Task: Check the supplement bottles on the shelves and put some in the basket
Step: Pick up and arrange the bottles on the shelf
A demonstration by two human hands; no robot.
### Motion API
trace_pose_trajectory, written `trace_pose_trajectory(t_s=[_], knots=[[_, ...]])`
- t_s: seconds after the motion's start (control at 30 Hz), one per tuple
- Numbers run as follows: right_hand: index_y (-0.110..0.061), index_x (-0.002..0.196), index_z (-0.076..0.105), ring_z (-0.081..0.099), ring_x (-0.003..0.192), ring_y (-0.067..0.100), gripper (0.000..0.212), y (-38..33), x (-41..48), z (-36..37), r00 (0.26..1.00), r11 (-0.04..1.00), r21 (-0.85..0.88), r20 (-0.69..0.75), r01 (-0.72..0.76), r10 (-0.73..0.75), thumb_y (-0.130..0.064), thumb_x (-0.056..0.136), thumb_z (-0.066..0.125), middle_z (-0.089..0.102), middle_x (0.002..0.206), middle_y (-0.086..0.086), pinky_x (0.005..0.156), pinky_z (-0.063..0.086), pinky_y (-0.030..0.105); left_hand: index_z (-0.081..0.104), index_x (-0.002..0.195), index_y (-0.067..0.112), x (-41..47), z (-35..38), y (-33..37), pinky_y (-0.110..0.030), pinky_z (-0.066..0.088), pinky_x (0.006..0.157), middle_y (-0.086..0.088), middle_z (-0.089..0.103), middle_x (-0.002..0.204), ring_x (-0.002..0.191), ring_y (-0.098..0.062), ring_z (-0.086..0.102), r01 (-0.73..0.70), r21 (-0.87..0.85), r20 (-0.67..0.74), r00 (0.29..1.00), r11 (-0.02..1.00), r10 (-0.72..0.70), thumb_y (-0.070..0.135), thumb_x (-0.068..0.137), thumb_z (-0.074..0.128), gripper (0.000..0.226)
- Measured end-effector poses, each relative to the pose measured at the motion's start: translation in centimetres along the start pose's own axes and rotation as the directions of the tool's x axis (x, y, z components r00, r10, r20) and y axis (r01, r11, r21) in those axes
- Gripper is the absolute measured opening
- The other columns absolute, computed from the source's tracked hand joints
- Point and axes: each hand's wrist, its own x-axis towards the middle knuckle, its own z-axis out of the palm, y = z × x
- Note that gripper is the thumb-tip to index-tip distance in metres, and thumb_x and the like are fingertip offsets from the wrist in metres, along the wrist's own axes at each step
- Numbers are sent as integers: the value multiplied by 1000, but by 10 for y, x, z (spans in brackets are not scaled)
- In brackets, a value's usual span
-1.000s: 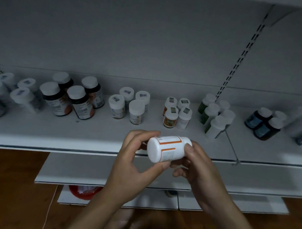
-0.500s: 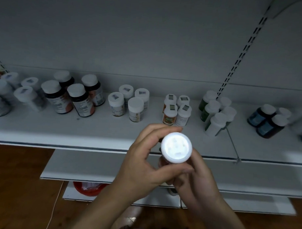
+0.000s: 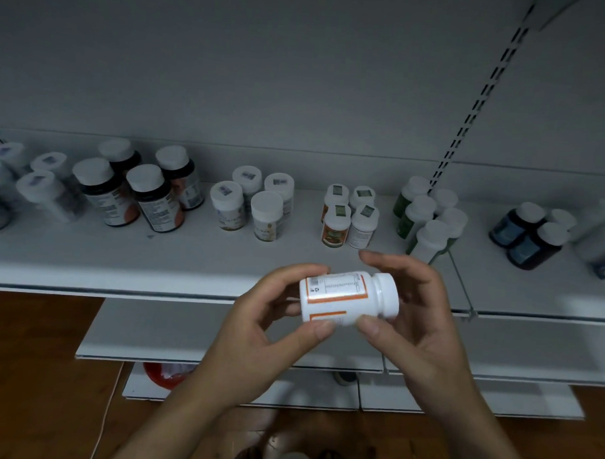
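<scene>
A white supplement bottle with an orange-edged label lies sideways in front of the shelf edge, its cap pointing right. My left hand grips its base end with thumb below and fingers above. My right hand holds the cap end, thumb on the neck, fingers spread behind. The printed side of the label faces up. No basket shows clearly; a red rim peeks out under the lower shelf.
The white shelf carries groups of bottles: dark brown ones at left, small white ones, orange-labelled ones, green ones, blue ones at right. A lower shelf and the wooden floor lie below.
Both hands have turned the bottle: its end faced me half a second ago, and now it lies sideways with the cap to the right and the label up.
</scene>
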Motion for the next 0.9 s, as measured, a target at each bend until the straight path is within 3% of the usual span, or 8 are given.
trace_pose_trajectory(t_s=[0.13, 0.23, 0.3, 0.43, 0.5, 0.67, 0.77, 0.9], knots=[[-28, 110, 65, 64, 103, 19, 35, -3, 3, -3, 999, 994, -98, 16, -40, 42, -30, 76, 70, 66, 115, -2, 82, 56, 32, 66, 115, 31, 0, 3, 0, -17, 51, 80, 10, 70, 112, 103, -9, 66, 96, -35, -36, 995, 995, -98, 41, 77, 66, 39], [-27, 98, 70, 67, 85, 11, 30, -5, 6, 4, 987, 987, -87, -99, -133, 125, -44, 74, 65, 70, 99, -5, 63, 56, 24, 52, 132, 27, -1, 3, -3, -28, 50, 94, 4, 57, 133, 124, -22, 55, 23, -9, 33, 999, 1000, -23, 28, 80, 70, 54], [-28, 99, 70, 65, 81, 10, 33, -5, 7, 5, 979, 981, -104, -135, -165, 151, -50, 75, 60, 69, 96, -7, 58, 53, 22, 53, 130, 31, -2, 2, -5, -35, 51, 95, 0, 56, 133, 123, -28, 54, -14, -4, 51, 999, 1000, 14, 19, 81, 71, 54], [-34, 114, 63, 65, 97, 15, 35, -2, 4, 3, 988, 986, -59, -20, -153, 152, -43, 81, 59, 65, 112, -9, 69, 56, 26, 62, 117, 25, 3, 4, -4, -24, 53, 81, 3, 69, 110, 101, -14, 66, 92, -130, -14, 995, 987, -94, 27, 74, 74, 45], [-32, 113, 64, 66, 95, 15, 34, -2, 3, 2, 989, 989, -28, -18, -149, 148, -40, 80, 61, 65, 110, -8, 69, 55, 25, 62, 113, 22, 5, 5, -3, -20, 52, 76, 5, 72, 102, 92, -9, 67, 136, -164, -33, 989, 977, -143, 34, 71, 73, 44], [-27, 103, 69, 68, 79, 14, 37, -1, 6, 3, 970, 979, -51, -149, -199, 190, -51, 77, 58, 70, 96, -4, 58, 54, 23, 56, 127, 26, 5, 4, -6, -33, 53, 91, 3, 59, 131, 120, -23, 58, 66, -95, 51, 997, 993, -61, 23, 80, 71, 50], [-30, 114, 64, 70, 81, 17, 40, 1, 6, 0, 969, 974, -10, -109, -224, 222, -49, 79, 58, 69, 101, -5, 62, 56, 26, 63, 117, 16, 9, 7, -6, -25, 54, 83, -1, 68, 118, 108, -18, 66, 79, -146, 0, 997, 986, -80, 17, 80, 74, 39], [-20, 120, 58, 70, 81, 19, 42, 0, 6, -1, 980, 982, 21, -62, -190, 191, -36, 81, 62, 70, 103, -1, 66, 56, 25, 64, 111, 19, 13, 7, -5, -16, 52, 74, 8, 74, 102, 92, -5, 69, 136, -182, -54, 987, 974, -148, 26, 79, 71, 33]])
